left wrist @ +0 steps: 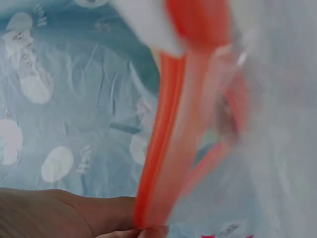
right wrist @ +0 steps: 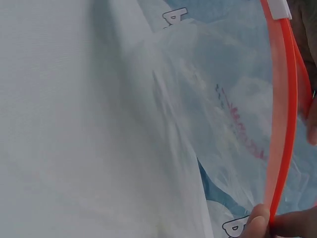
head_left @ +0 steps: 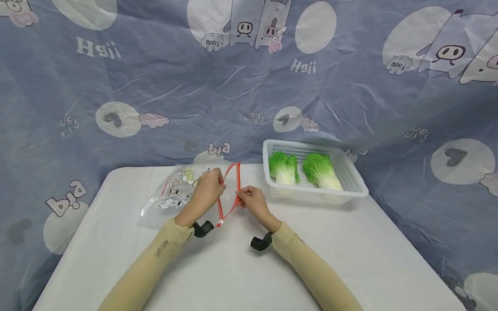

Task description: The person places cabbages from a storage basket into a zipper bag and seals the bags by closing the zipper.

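A clear slider zip bag (head_left: 165, 206) with printed cartoon figures lies toward the left of the table, its mouth spread into a diamond. Red zip strips (head_left: 239, 176) edge the mouth, and a white slider (head_left: 220, 222) sits at the near corner. My left hand (head_left: 208, 188) pinches the left strip. On the opposite side, my right hand (head_left: 254, 202) holds the other strip between thumb and fingers. Close up in the right wrist view, the thumb (right wrist: 257, 223) presses against the strip's lower end. The left wrist view shows the fingers at the strip (left wrist: 161, 144) too.
A white perforated basket (head_left: 311, 194) stands at the back right of the white table (head_left: 249, 276). Inside it lie two green-and-white cabbages, the left one (head_left: 285, 169) and the right one (head_left: 322, 172). A blue patterned cloth (head_left: 175, 86) hangs behind the table.
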Motion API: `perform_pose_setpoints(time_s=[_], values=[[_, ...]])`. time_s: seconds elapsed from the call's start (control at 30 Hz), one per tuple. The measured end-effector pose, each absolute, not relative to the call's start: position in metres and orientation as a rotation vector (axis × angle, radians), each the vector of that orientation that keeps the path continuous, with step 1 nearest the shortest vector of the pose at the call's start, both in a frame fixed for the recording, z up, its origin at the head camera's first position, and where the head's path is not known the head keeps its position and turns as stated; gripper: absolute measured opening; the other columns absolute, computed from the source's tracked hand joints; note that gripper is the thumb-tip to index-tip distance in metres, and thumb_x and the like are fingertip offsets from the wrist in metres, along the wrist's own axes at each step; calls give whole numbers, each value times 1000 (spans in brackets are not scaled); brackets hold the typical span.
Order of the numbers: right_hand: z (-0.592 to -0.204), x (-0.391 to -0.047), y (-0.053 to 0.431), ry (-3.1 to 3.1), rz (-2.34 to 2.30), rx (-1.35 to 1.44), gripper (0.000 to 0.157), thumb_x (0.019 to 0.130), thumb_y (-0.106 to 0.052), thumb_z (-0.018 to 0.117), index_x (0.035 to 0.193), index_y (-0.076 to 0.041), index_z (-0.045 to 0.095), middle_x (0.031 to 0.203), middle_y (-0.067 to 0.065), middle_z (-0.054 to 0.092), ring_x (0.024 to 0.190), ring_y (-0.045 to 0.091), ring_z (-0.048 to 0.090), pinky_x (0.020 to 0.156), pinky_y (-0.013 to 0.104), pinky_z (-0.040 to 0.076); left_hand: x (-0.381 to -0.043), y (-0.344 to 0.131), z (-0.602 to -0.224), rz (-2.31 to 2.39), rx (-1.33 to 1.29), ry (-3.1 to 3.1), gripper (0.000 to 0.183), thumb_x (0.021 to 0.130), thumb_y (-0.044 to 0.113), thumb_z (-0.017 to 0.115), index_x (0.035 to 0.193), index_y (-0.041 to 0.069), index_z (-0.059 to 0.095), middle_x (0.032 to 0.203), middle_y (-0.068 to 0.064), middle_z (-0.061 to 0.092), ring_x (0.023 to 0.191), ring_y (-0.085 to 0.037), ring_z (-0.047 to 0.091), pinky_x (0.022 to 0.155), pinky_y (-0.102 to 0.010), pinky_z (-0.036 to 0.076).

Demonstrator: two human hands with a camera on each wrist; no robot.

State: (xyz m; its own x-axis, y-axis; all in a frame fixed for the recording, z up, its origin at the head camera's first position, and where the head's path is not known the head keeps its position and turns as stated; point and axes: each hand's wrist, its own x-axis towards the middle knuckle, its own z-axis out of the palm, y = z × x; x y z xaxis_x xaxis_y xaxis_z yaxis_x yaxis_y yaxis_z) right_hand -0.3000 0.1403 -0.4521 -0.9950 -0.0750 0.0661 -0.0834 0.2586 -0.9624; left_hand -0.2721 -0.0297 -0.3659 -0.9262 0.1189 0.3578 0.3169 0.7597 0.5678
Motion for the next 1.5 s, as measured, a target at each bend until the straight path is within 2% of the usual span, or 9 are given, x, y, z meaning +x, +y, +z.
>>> perform_pose_setpoints(time_s=[0.17,0.37,0.73,0.83,1.0,1.17,1.27,1.4,1.5], values=[[-451,-308,138,-2469,1929,165,18,89,-15,70,88,2,64,62,2,65,50,10,60,55,31,55,-275,-46,-352,-996,-281,-2530,21,86,6,69,70,4,56,62,-10,59,54,-20,55,52,-30,41],[-461,-315,145,-2509,1845,129,13,87,-9,70,85,2,64,64,10,67,48,8,57,51,25,52,-268,-62,-335,-1013,-211,-2434,18,82,0,68,67,3,59,65,-12,63,58,-23,56,55,-33,43],[-476,-320,153,-2602,1817,177,10,88,-5,66,85,4,66,65,18,68,46,14,59,48,29,53,-259,-70,-323,-1035,-178,-2489,13,79,-1,67,70,3,59,68,-13,63,61,-22,56,58,-34,45],[-476,-320,154,-2591,1821,177,10,87,-6,69,85,4,65,66,20,67,45,14,59,47,29,53,-260,-69,-324,-1062,-177,-2551,13,81,2,68,71,2,60,69,-12,63,58,-20,56,56,-31,45],[-475,-319,153,-2606,1811,188,14,86,-11,72,85,1,66,63,16,66,46,14,59,47,30,54,-262,-65,-331,-1130,-221,-2650,10,83,1,60,73,2,57,61,-11,61,45,-14,56,47,-26,44],[-466,-317,154,-2653,1797,233,16,86,-16,73,85,0,67,61,6,64,49,16,61,52,33,55,-266,-57,-336,-1160,-262,-2659,10,81,-1,59,73,2,55,57,-10,61,40,-12,55,42,-24,43],[-458,-313,156,-2704,1732,265,18,87,-18,72,87,-1,68,69,12,68,55,19,65,58,38,58,-266,-54,-337,-1165,-265,-2660,11,80,-1,59,72,3,54,57,-10,60,38,-12,55,41,-24,43],[-431,-304,162,-2824,1549,306,21,88,-23,71,89,-3,66,78,15,70,64,21,69,69,43,58,-265,-52,-339,-1161,-259,-2681,11,81,0,60,72,3,54,59,-10,60,40,-13,56,42,-25,43],[-400,-296,169,-2938,1425,318,23,88,-26,71,89,-5,64,77,10,69,67,21,70,70,39,58,-264,-53,-340,-1153,-252,-2702,10,83,1,60,74,3,55,60,-11,61,41,-13,56,43,-25,44]])
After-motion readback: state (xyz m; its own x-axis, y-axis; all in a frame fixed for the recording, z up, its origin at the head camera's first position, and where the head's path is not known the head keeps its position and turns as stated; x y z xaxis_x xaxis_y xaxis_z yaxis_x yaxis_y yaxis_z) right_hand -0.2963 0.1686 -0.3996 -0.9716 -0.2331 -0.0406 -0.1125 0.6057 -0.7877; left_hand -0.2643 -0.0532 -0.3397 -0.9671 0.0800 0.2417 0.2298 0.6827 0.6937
